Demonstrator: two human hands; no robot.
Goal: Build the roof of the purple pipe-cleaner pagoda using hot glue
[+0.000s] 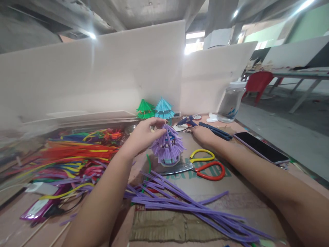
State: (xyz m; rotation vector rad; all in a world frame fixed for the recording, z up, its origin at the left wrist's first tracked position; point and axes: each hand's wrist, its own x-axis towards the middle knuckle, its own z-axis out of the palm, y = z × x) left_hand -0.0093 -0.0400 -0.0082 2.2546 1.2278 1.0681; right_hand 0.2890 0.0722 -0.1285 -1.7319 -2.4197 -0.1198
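2 hands at a purple pagoda

2 bare hands work over a cardboard sheet (205,195) on the desk (15,226). the left hand (142,137) is curled about the top of the purple pagoda (167,147), a small tiered tower of pipe cleaners, with fingers half closed on its upper roof and the thumb behind. the pagoda stands upright on the cardboard, just behind the blade of the scissors (203,166). the right hand (204,134) lies flat and mostly open beside the glue gun (205,126), touching or nearly touching it; whether it grips anything i cannot tell, since the pagoda hides its fingertips.

loose purple stems (190,204) fan out in front of the pagoda, and a heap of mixed colours (74,154) lies to the left. 2 finished pagodas, green (145,109) and blue (163,108), stand at the back wall. a phone (260,147) and a jar (231,101) sit to the right.

what could go wrong, as a judgement: the hold is high on soft fringe, so pressure there may crush the roof tiers or tip the tower. the open scissors lie near the base and both forearms, so a careless sweep could nick skin or snag stems. the glue gun's tip, if hot, sits near the right fingers.
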